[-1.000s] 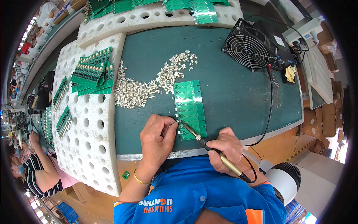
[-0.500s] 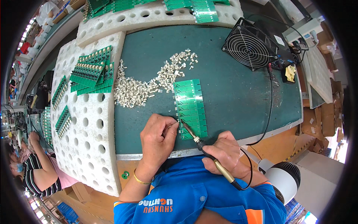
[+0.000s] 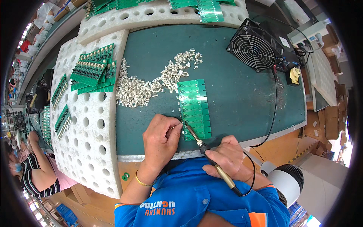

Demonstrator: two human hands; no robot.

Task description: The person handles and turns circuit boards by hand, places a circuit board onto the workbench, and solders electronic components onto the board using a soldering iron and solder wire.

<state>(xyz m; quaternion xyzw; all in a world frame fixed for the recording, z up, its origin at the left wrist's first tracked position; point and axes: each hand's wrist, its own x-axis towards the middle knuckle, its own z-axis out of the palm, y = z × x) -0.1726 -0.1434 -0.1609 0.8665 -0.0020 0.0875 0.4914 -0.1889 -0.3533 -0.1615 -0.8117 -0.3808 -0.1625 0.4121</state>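
Observation:
A green circuit board panel (image 3: 194, 109) lies on the dark green work mat, with small white connectors along its left edge. My right hand (image 3: 225, 157) grips a soldering iron (image 3: 203, 146) by its handle, and the metal tip points at the lower left edge of the panel. Close beside that tip, my left hand (image 3: 162, 135) has thumb and forefinger pinched together at the panel's edge. Whatever sits between those fingertips is too small to make out. Beyond the hands, a loose heap of small white connectors (image 3: 138, 92) spreads over the mat.
White foam blocks with round holes (image 3: 86, 132) stand left and at the back, bearing stacked green boards (image 3: 92, 72). A black fan (image 3: 255, 47) sits at the back right, near a black cable (image 3: 275, 109). Another person (image 3: 39, 166) sits at far left.
The soldering iron's handle has tilted slightly, with its tip still at the panel's left edge. My left hand keeps its pinch in nearly the same place.

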